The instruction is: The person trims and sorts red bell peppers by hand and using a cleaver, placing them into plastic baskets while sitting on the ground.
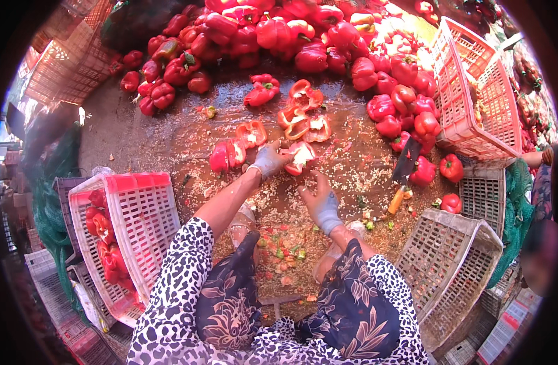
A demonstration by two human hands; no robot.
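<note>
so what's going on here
A person's left hand is at an opened red pepper piece; the right hand is spread just below it, holding nothing. More opened peppers lie around on the seed-strewn ground, with a heap of whole peppers ahead. A knife lies off to the right, and a crate at left has red peppers in it.

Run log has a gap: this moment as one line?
left hand: at cut red pepper | right hand: open, empty | knife: beside whole red peppers

Green mesh (518, 213), probably netting, borders a grey crate (483, 193).
</note>
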